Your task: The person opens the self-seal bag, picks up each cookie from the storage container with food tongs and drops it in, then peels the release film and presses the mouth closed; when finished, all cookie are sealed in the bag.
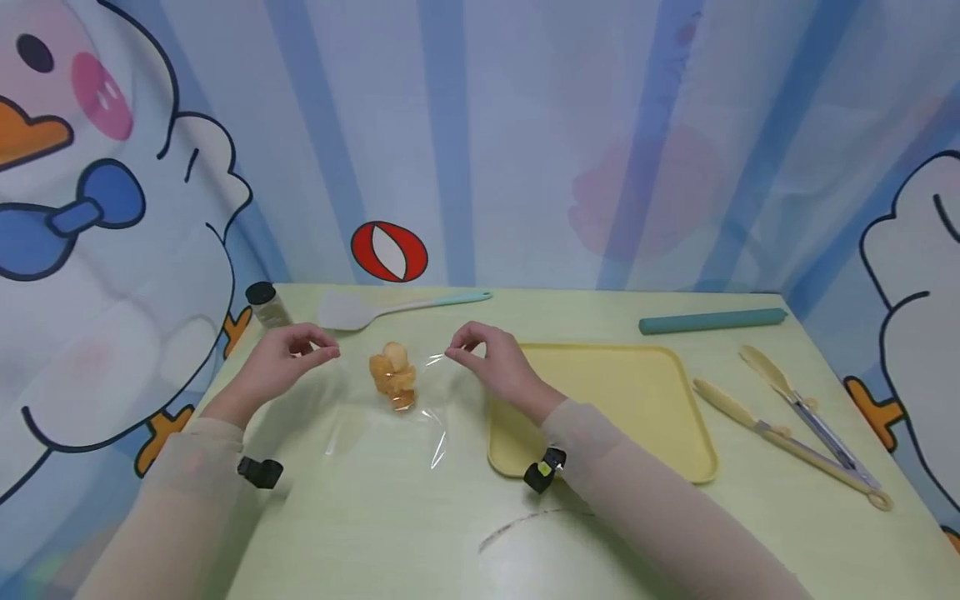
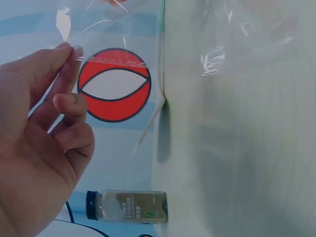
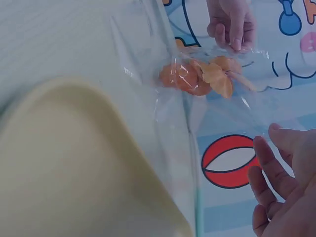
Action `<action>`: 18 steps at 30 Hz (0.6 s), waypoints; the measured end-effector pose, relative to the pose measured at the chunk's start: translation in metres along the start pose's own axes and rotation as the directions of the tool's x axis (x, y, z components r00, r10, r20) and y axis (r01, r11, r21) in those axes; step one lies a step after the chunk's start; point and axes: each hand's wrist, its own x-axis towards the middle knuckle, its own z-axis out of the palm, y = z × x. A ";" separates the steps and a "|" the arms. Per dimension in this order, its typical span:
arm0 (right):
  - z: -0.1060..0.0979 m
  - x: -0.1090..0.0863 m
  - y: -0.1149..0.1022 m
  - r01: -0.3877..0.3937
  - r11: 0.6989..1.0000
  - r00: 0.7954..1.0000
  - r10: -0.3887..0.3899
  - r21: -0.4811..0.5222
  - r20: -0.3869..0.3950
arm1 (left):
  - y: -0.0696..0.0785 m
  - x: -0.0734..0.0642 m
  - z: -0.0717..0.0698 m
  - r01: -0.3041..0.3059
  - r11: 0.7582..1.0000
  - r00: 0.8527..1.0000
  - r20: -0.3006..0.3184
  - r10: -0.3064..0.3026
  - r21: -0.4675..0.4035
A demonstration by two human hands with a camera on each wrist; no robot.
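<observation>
Between the two hands hangs a clear plastic bag [image 1: 437, 417], shiny and see-through, with several golden-brown, fried-looking food pieces [image 1: 392, 375] showing in it. The left hand [image 1: 283, 364] pinches the bag's upper edge between thumb and index finger, as the left wrist view shows, its other fingers loosely bent. On the opposite side, the right hand [image 1: 501, 364] holds the upper edge with thumb and index fingertips. In the right wrist view the food pieces [image 3: 197, 76] sit bunched together, and the film stretches toward the right hand [image 3: 284, 177]. The lower part of the bag droops over the table.
A yellow tray [image 1: 607, 408] lies under the right forearm. Behind the hands are a seasoning jar [image 1: 268, 305] with a black lid and a white spatula [image 1: 348, 311]. To the right lie a teal stick [image 1: 712, 321] and splayed tongs [image 1: 795, 446]. A printed curtain [image 1: 517, 150] borders the table.
</observation>
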 end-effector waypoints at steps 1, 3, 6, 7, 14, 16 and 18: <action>-0.003 -0.001 -0.002 0.009 1.000 1.000 -0.010 -0.005 -0.010 | 0.003 -0.002 -0.001 -0.009 1.000 1.000 -0.013 0.009 -0.001; -0.009 -0.003 -0.006 0.032 0.999 0.999 -0.032 -0.003 -0.027 | 0.010 -0.006 -0.003 -0.033 0.999 0.999 -0.041 0.033 -0.003; -0.019 -0.004 -0.012 0.084 0.996 0.995 -0.083 0.005 -0.061 | 0.020 -0.008 -0.004 -0.063 0.998 0.995 -0.078 0.062 -0.003; -0.022 -0.004 -0.013 0.108 0.994 0.992 -0.107 0.002 -0.072 | 0.024 -0.009 -0.005 -0.072 0.997 0.994 -0.088 0.072 -0.003; -0.043 -0.005 -0.026 0.240 0.970 0.963 -0.243 -0.041 -0.116 | 0.049 -0.012 -0.005 -0.130 0.992 0.985 -0.111 0.129 0.000; -0.049 -0.007 -0.030 0.277 0.960 0.953 -0.280 -0.045 -0.118 | 0.056 -0.014 -0.005 -0.161 0.987 0.980 -0.119 0.158 -0.010; -0.054 -0.009 -0.033 0.310 0.950 0.942 -0.313 -0.043 -0.124 | 0.063 -0.016 -0.005 -0.194 0.981 0.972 -0.138 0.189 -0.022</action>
